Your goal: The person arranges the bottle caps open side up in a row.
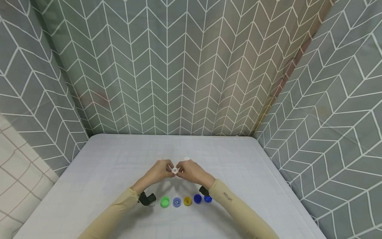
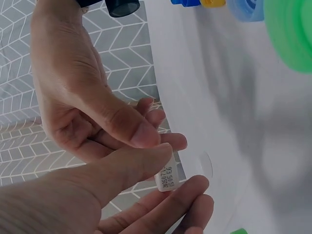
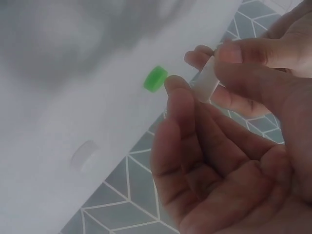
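Note:
Both hands meet over the table around a small white bottle cap (image 1: pixel 174 170), its side printed with a dark date code in the left wrist view. My left hand (image 1: pixel 161 171) pinches the cap (image 2: pixel 167 178) between thumb and fingers. From the other side my right hand (image 1: pixel 193 171) grips it too, thumb and fingertips at its edge. In the right wrist view the cap (image 3: pixel 206 84) shows its pale side, partly hidden by the fingers.
Nearer the person, a green cap (image 1: pixel 165 201), a light blue cap (image 1: pixel 176 202), a yellow cap (image 1: pixel 187 200) and two dark blue caps (image 1: pixel 197 199) lie in a row. Another white cap (image 3: pixel 84 155) lies on the white table (image 1: pixel 119 149). Patterned curtains (image 1: pixel 179 66) surround it.

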`<action>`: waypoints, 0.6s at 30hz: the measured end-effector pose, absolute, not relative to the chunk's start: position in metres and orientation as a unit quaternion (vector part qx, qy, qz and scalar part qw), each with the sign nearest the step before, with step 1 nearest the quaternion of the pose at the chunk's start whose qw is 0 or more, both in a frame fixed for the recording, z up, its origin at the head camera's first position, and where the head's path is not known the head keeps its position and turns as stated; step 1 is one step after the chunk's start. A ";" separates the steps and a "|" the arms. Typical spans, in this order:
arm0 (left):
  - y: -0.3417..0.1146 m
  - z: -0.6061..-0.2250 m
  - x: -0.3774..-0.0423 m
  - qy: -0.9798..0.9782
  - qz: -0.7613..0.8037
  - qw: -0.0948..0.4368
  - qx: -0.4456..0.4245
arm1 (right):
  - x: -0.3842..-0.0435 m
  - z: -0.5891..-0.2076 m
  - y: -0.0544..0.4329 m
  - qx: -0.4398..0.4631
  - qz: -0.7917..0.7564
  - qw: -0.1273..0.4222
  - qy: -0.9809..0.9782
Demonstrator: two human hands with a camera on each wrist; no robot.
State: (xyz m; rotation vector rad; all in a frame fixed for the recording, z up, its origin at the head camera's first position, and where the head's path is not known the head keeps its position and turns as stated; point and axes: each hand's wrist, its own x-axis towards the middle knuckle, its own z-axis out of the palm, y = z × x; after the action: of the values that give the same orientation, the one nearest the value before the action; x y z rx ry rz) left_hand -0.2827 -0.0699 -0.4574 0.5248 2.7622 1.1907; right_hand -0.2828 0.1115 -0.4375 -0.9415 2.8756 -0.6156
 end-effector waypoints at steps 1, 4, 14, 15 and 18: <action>-0.070 -0.458 -0.283 0.903 0.391 0.044 0.174 | -0.282 -0.438 0.112 -0.303 -0.205 0.027 0.930; -0.068 -0.459 -0.283 0.901 0.393 0.046 0.179 | -0.282 -0.439 0.115 -0.298 -0.224 0.032 0.927; -0.065 -0.465 -0.285 0.890 0.406 0.052 0.203 | -0.280 -0.443 0.123 -0.291 -0.247 0.034 0.924; -0.064 -0.465 -0.285 0.888 0.408 0.052 0.204 | -0.281 -0.444 0.123 -0.290 -0.245 0.032 0.924; -0.062 -0.465 -0.286 0.886 0.412 0.053 0.207 | -0.281 -0.444 0.125 -0.288 -0.245 0.028 0.925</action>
State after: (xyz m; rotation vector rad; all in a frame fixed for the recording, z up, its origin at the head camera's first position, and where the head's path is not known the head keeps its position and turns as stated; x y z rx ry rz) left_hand -0.2860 -0.0621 -0.4652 0.6296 2.6925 1.2540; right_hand -0.2808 0.1252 -0.4444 -0.8892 2.8555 -0.7567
